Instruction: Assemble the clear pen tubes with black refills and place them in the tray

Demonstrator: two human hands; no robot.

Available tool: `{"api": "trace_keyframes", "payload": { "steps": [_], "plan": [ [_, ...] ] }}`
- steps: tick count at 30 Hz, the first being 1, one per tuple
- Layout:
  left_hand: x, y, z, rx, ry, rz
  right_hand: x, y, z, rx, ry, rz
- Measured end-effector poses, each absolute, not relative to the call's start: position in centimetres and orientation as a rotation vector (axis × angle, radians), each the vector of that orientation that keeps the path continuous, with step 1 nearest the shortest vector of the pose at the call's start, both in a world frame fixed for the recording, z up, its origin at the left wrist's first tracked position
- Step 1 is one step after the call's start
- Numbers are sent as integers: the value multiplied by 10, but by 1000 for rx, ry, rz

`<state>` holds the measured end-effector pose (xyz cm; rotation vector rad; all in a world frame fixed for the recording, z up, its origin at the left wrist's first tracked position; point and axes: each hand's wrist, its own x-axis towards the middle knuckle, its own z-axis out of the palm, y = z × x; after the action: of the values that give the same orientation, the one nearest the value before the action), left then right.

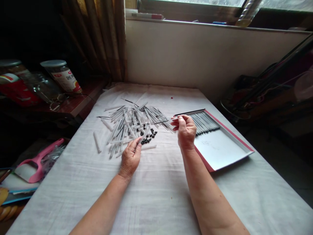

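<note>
A pile of translucent white pen barrels, mixed with thin dark refills, is spread over the cloth. Beside it lie several small black plugs. My left hand is closed at the near edge of the pile, pinching one pale pen barrel that slants up and away. Higher and to the right, my right hand pinches a thin pen refill, its dark end pointing left toward the barrel but apart from it. Just behind my right hand, a shallow white box lid with red sides holds a row of black-ended pens.
A white cloth covers the table, which meets the wall at the back. On a side stand at left are a labelled jar and glasses. A pink-handled item sits below the table's left edge.
</note>
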<state>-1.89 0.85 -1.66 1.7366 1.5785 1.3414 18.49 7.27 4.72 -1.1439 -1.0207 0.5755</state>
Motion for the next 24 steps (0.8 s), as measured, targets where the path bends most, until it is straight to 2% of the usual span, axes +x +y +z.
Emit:
{"api": "trace_keyframes", "payload": {
  "steps": [5,24],
  "plan": [
    [-18,7,-15,1834,1537,1317,202,71,62,-1072,-934,708],
    [-15,2,-4,1939,1500,1308,197,67,62,-1126,-1096,698]
  ]
}}
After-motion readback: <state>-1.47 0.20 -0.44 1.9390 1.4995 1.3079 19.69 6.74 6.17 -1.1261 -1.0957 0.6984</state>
